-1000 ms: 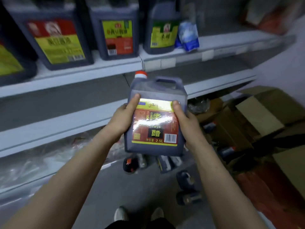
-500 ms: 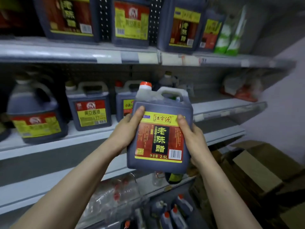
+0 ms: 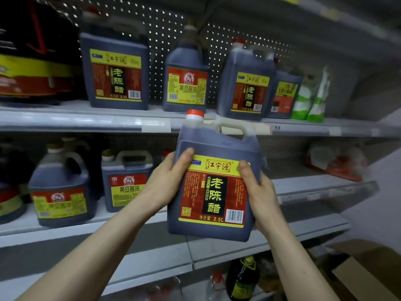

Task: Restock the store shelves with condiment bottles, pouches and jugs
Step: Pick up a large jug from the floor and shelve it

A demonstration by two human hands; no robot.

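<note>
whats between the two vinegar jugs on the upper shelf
A soy sauce jug with a red and yellow label stands between the left vinegar jug and the right vinegar jug on the upper shelf, in the head view.

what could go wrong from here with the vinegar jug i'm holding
1. The left hand and right hand grip the vinegar jug by its smooth sides, not its handle; it might slip.
2. Its red cap sits right by the upper shelf edge and could snag going up.
3. Gaps on that shelf look narrow, so the soy sauce jug may get knocked.
</note>
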